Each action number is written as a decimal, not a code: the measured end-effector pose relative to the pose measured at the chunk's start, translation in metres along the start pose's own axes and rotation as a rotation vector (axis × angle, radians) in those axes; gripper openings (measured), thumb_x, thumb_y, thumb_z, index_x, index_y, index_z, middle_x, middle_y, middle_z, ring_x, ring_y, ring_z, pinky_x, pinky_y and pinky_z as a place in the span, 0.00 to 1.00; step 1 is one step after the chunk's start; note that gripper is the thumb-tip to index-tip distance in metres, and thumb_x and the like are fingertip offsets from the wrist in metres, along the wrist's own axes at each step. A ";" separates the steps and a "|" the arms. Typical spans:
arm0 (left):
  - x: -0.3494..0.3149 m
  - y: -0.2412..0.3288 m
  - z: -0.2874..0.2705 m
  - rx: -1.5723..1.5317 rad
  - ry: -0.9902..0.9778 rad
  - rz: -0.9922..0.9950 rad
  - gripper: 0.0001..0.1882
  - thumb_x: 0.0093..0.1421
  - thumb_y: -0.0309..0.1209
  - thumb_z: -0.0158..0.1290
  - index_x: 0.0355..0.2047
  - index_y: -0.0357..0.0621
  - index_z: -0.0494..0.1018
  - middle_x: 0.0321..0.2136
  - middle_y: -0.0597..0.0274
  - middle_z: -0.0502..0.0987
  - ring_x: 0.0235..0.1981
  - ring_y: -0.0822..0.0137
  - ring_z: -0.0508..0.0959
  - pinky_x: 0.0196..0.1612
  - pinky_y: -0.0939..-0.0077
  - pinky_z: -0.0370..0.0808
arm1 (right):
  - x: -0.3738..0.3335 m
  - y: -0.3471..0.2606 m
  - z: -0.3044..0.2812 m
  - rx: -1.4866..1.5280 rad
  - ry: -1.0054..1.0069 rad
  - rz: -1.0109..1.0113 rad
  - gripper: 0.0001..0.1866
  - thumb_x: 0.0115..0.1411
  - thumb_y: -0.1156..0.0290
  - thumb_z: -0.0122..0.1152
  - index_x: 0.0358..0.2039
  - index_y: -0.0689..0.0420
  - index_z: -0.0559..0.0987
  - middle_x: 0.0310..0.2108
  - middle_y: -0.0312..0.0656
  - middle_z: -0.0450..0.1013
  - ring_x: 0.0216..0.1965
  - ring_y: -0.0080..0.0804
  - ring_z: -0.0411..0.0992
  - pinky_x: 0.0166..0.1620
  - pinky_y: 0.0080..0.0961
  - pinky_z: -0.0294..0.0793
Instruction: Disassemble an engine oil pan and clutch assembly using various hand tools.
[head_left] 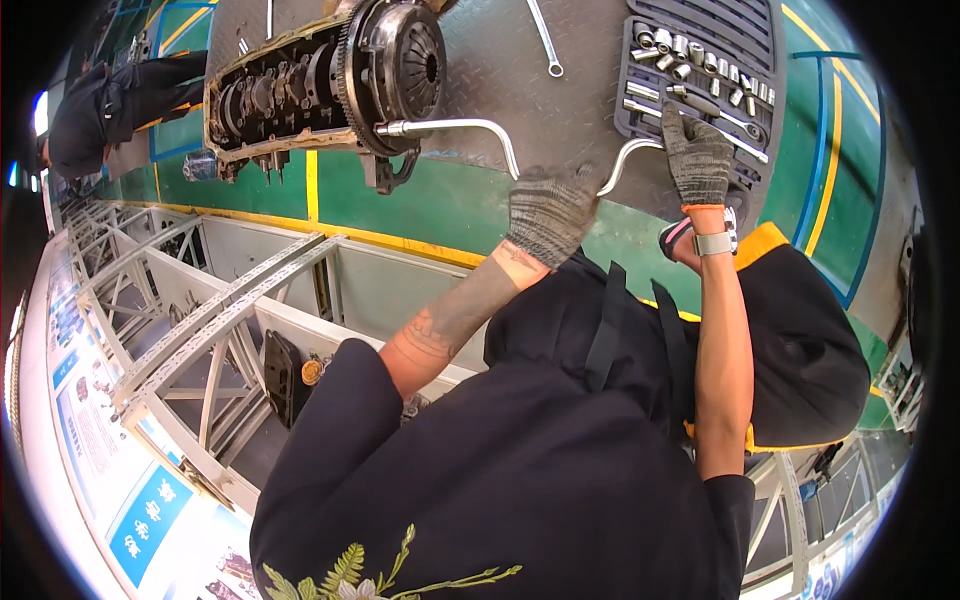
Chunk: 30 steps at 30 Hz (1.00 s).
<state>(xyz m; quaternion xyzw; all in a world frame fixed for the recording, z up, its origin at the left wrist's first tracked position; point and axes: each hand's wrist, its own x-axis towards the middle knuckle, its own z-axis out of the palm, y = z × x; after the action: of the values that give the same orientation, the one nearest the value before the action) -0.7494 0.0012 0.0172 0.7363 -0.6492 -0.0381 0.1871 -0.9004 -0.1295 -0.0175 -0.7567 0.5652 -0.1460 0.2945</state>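
Observation:
A chrome speed brace [462, 124] runs crosswise in front of me, its socket end against the engine block [270, 110] beside the toothed flywheel [357, 75]. My left hand [550, 215], in a grey knit glove, is closed around the brace's cranked middle. At the brace's other end is my right hand [697, 165], gloved alike, closed on the handle with one digit stretched along it; its grip is partly hidden. Just beyond that hand lies an open socket set [640, 75] with several chrome sockets [690, 48], a ratchet and extension bars in its dark tray.
A combination wrench [549, 45] lies on the dark textured tabletop [490, 85]. At left, another person [100, 110] in dark clothes bends over. White metal frames [230, 310] with parts stand to my left. The green floor [400, 205] has yellow and blue lines.

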 end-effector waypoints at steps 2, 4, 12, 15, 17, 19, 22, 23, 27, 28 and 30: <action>-0.006 -0.013 0.041 -0.053 -0.857 -0.254 0.15 0.58 0.33 0.50 0.45 0.46 0.74 0.51 0.50 0.74 0.51 0.53 0.76 0.50 0.54 0.73 | -0.016 0.016 0.011 0.078 0.093 -0.021 0.25 0.61 0.47 0.55 0.28 0.59 0.83 0.24 0.53 0.76 0.28 0.52 0.76 0.33 0.39 0.72; 0.020 -0.044 0.114 0.119 -0.507 -0.170 0.08 0.56 0.35 0.51 0.33 0.50 0.77 0.30 0.57 0.80 0.32 0.56 0.80 0.35 0.58 0.76 | -0.026 0.038 0.031 -0.119 -0.005 0.004 0.26 0.62 0.47 0.53 0.26 0.58 0.83 0.25 0.53 0.76 0.28 0.54 0.75 0.33 0.41 0.72; 0.007 0.009 -0.007 0.038 0.082 0.024 0.09 0.51 0.39 0.57 0.32 0.52 0.75 0.26 0.56 0.79 0.29 0.57 0.80 0.31 0.58 0.75 | 0.014 0.006 -0.010 -0.123 -0.041 -0.025 0.26 0.62 0.46 0.50 0.27 0.56 0.83 0.28 0.51 0.77 0.32 0.51 0.76 0.37 0.41 0.74; 0.013 -0.015 0.028 0.079 -0.750 -0.187 0.21 0.55 0.33 0.54 0.51 0.45 0.73 0.46 0.45 0.76 0.49 0.51 0.75 0.52 0.58 0.71 | 0.006 0.008 0.001 -0.181 -0.084 -0.021 0.25 0.61 0.46 0.51 0.31 0.55 0.84 0.29 0.52 0.77 0.33 0.52 0.76 0.40 0.42 0.74; -0.013 -0.055 0.089 0.190 -0.524 0.085 0.21 0.55 0.33 0.54 0.50 0.45 0.73 0.45 0.45 0.77 0.47 0.52 0.77 0.49 0.59 0.74 | -0.001 0.034 0.023 -0.288 -0.173 -0.158 0.25 0.61 0.46 0.51 0.31 0.55 0.84 0.29 0.53 0.77 0.34 0.51 0.76 0.40 0.43 0.74; -0.012 -0.063 0.107 0.256 -0.282 0.190 0.20 0.56 0.33 0.52 0.50 0.46 0.73 0.45 0.48 0.77 0.49 0.54 0.76 0.51 0.59 0.72 | -0.003 0.037 0.028 -0.206 -0.140 -0.146 0.25 0.61 0.46 0.50 0.30 0.55 0.84 0.29 0.53 0.77 0.33 0.52 0.76 0.40 0.43 0.74; -0.011 -0.038 0.062 0.219 -0.091 0.162 0.17 0.57 0.33 0.50 0.47 0.46 0.73 0.45 0.52 0.77 0.49 0.57 0.76 0.50 0.58 0.71 | 0.006 0.037 0.019 -0.171 -0.025 -0.045 0.25 0.62 0.48 0.48 0.29 0.55 0.84 0.27 0.52 0.77 0.30 0.53 0.76 0.37 0.44 0.73; -0.018 -0.001 0.006 0.107 -0.123 0.005 0.15 0.57 0.33 0.50 0.44 0.46 0.73 0.44 0.53 0.77 0.47 0.58 0.77 0.47 0.56 0.73 | 0.007 0.017 0.009 -0.219 0.059 -0.081 0.25 0.63 0.49 0.48 0.27 0.56 0.84 0.26 0.52 0.76 0.29 0.53 0.75 0.36 0.44 0.73; -0.024 -0.023 0.047 0.011 -0.397 -0.027 0.11 0.53 0.32 0.53 0.37 0.46 0.74 0.33 0.55 0.79 0.36 0.55 0.80 0.33 0.55 0.74 | -0.009 0.041 0.015 -0.483 -0.006 -0.411 0.13 0.59 0.64 0.55 0.43 0.49 0.77 0.27 0.44 0.76 0.28 0.46 0.75 0.32 0.44 0.71; -0.016 -0.034 0.073 0.000 -0.462 -0.111 0.13 0.51 0.34 0.56 0.38 0.48 0.75 0.30 0.56 0.78 0.33 0.54 0.80 0.31 0.56 0.73 | -0.013 0.040 0.016 -0.408 -0.079 -0.318 0.12 0.60 0.63 0.54 0.42 0.51 0.78 0.27 0.47 0.76 0.28 0.48 0.74 0.33 0.45 0.71; 0.027 -0.072 0.124 0.063 -0.148 -0.100 0.12 0.51 0.32 0.54 0.37 0.48 0.75 0.22 0.56 0.78 0.25 0.52 0.80 0.26 0.54 0.73 | -0.018 0.022 0.020 -0.330 -0.192 -0.362 0.14 0.63 0.60 0.52 0.39 0.54 0.80 0.29 0.51 0.76 0.30 0.52 0.73 0.36 0.45 0.71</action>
<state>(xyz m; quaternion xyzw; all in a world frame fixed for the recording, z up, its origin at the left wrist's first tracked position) -0.7146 -0.0468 -0.1155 0.7684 -0.6247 -0.0811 0.1131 -0.9124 -0.1107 -0.0447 -0.8936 0.4063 -0.0294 0.1885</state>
